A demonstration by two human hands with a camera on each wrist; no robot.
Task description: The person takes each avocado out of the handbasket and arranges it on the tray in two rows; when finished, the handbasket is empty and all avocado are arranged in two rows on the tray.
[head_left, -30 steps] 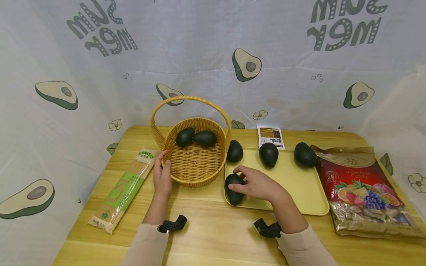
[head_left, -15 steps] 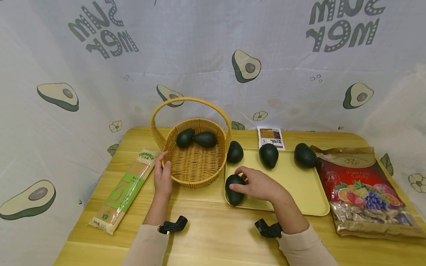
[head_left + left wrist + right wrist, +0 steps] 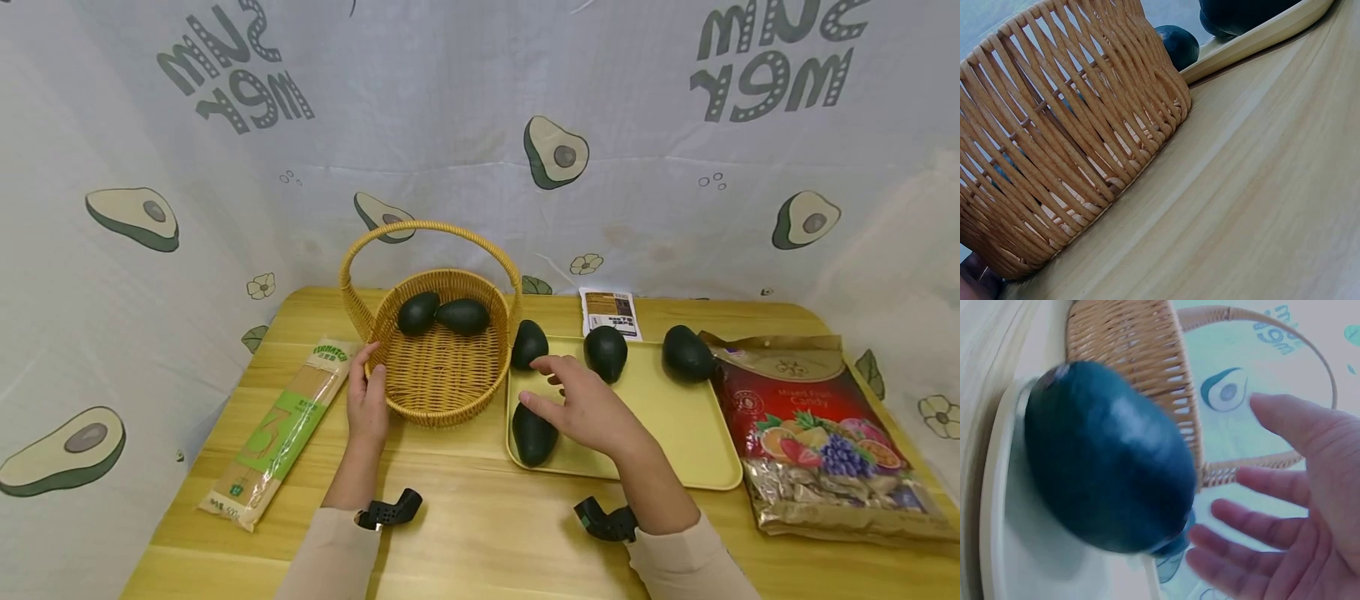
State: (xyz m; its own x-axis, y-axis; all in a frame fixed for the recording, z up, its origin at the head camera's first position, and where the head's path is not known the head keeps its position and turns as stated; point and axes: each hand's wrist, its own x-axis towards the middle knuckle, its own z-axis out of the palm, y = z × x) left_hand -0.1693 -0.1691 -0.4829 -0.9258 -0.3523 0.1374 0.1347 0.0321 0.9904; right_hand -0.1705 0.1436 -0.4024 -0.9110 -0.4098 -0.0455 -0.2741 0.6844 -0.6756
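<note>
My left hand (image 3: 367,408) holds the left side of a yellow wicker basket (image 3: 438,408), its thumb at the rim. A fingertip (image 3: 975,281) shows at the lower left in the left wrist view. Two dark green avocados (image 3: 462,317) lie inside the basket, near its back. My right hand (image 3: 588,408) is spread, with nothing in it, over the left part of a yellow tray (image 3: 667,425). Just below its thumb an avocado (image 3: 534,437) lies at the tray's front left corner. In the right wrist view that avocado (image 3: 1107,456) appears apart from the fingers.
Three more avocados lie along the tray's back: a left one (image 3: 529,345), a middle one (image 3: 606,353) and a right one (image 3: 687,354). A candy bag (image 3: 817,425) stands right of the tray, a noodle packet (image 3: 281,433) left of the basket. Behind the tray is a small packet (image 3: 611,312).
My right hand has let go of the front left avocado and lifted off it, its fingers spreading. That avocado has shifted slightly right. The left hand stays at the basket.
</note>
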